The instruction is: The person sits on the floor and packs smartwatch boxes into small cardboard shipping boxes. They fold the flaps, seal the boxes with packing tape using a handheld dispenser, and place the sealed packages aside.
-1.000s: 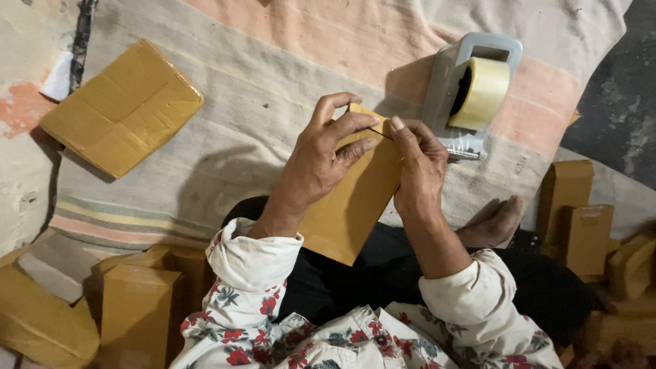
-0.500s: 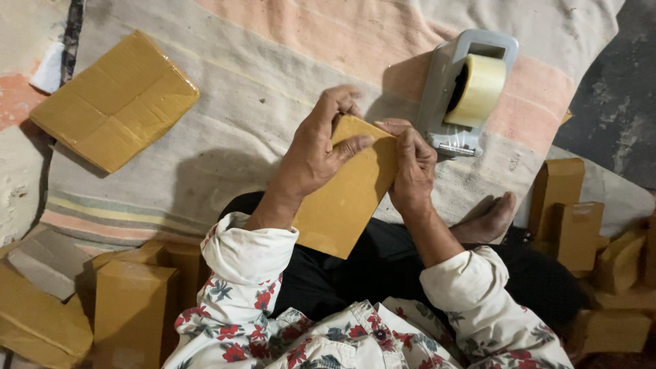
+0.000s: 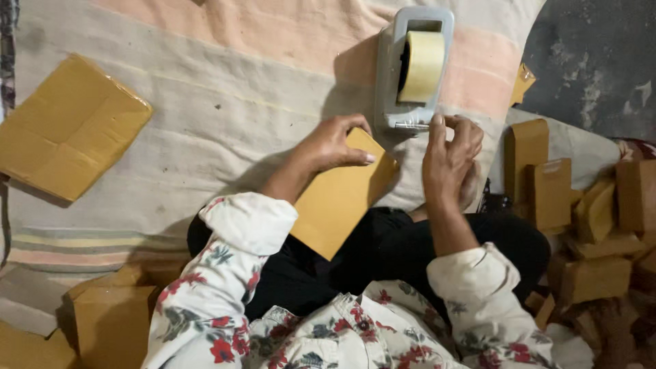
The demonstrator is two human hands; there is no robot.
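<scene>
My left hand (image 3: 333, 144) grips the top edge of a flat brown cardboard box (image 3: 339, 198) that rests tilted over my lap. My right hand (image 3: 450, 156) is off the box, raised beside the front of a grey tape dispenser (image 3: 412, 70), with thumb and fingertips pinched together near its cutter. Whether a strip of tape sits between the fingers is too small to tell. A roll of pale yellow tape (image 3: 421, 66) sits in the dispenser on the striped cloth (image 3: 225, 102).
A larger flattened cardboard piece (image 3: 68, 128) lies on the cloth at the left. Small brown boxes stand at the lower left (image 3: 113, 322) and in a pile at the right (image 3: 581, 219). Dark bare floor (image 3: 598, 61) shows at the upper right.
My right hand has left the box and moved up and right to the tape dispenser. My left hand still holds the box, which has tilted lower.
</scene>
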